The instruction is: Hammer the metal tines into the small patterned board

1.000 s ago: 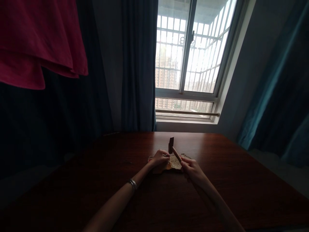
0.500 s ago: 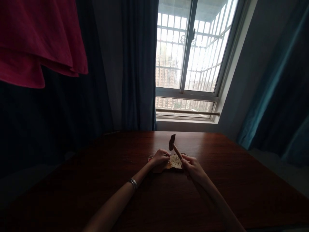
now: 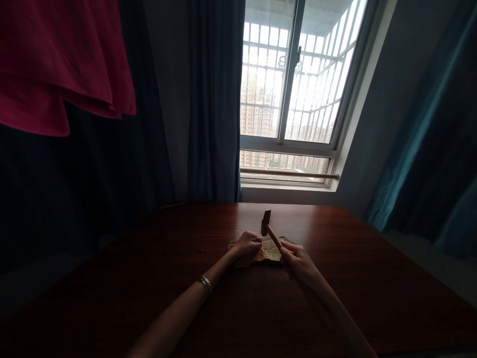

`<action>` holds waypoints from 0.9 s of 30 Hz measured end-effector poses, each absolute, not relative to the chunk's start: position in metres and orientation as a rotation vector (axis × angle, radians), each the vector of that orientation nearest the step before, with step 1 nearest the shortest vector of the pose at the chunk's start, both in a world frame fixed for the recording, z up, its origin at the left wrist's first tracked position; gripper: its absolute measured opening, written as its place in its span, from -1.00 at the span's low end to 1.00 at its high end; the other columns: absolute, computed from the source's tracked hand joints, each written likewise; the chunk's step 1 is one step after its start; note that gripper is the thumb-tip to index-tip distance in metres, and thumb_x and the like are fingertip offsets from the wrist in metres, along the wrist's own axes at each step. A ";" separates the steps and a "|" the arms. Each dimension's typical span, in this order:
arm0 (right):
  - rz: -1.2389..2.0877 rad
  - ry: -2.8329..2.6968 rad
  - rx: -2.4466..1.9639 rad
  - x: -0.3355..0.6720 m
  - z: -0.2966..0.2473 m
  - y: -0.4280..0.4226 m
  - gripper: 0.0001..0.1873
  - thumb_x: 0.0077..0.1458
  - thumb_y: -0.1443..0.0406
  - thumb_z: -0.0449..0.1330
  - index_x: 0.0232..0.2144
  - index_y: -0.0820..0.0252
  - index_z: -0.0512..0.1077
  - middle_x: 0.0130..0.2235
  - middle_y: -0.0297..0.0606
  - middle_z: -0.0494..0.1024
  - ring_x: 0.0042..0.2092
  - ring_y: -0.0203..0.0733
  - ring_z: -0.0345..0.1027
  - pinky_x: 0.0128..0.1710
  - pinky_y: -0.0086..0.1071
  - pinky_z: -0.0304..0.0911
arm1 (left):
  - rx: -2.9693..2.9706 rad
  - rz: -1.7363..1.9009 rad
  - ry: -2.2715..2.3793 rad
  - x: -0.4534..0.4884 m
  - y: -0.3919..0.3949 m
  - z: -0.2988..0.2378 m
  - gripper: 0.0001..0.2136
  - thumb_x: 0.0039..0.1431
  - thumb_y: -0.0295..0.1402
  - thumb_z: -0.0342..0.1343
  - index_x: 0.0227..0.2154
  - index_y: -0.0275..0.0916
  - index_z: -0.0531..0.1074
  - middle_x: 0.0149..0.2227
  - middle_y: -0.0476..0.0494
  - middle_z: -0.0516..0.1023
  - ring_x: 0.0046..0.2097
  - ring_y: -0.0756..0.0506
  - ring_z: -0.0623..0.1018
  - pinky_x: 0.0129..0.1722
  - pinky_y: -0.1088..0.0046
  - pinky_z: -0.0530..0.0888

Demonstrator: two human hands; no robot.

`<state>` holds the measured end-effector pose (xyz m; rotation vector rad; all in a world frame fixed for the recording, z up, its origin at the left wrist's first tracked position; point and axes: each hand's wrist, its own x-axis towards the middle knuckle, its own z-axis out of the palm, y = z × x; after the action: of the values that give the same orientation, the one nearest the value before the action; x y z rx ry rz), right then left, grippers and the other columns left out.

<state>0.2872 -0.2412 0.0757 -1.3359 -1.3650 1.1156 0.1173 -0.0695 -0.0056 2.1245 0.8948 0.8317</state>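
In my right hand (image 3: pixel 297 256) is a hammer (image 3: pixel 275 237), gripped by its wooden handle, with the dark metal head raised just above and to the right of my other hand. My left hand (image 3: pixel 247 245) rests on the left part of a light piece (image 3: pixel 272 249) dotted with many small dark holes or spots. Its fingers are pinched together, and what they hold is too small and shaded to make out. The dotted piece lies flat on the brown table, with an orange-brown patch beside my left fingers.
The wooden table (image 3: pixel 208 308) reaches to the window wall. A small thin dark item (image 3: pixel 198 249) lies left of my left hand. Pink cloth (image 3: pixel 74 64) hangs at upper left. Blue curtains (image 3: pixel 214 99) flank the barred window (image 3: pixel 286 89).
The hammer head has dropped slightly towards the dotted piece. My left hand stays in nearly the same spot.
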 end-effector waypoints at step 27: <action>1.102 -1.381 -1.381 0.282 0.076 -0.237 -0.42 -0.04 0.04 0.07 -0.04 0.29 0.37 -0.60 -0.44 0.26 -0.67 -0.41 0.07 -0.75 -0.53 0.02 | 2.173 0.798 0.893 0.117 -0.067 -0.009 -0.77 -0.10 -0.26 0.18 -0.42 -0.32 0.57 -0.35 -0.10 0.60 -0.30 -0.08 0.53 -0.27 0.50 0.39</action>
<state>0.2819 -0.2373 0.0764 -1.3811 -1.3814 1.1017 0.1173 -0.0666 -0.0086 2.1726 0.8928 0.7982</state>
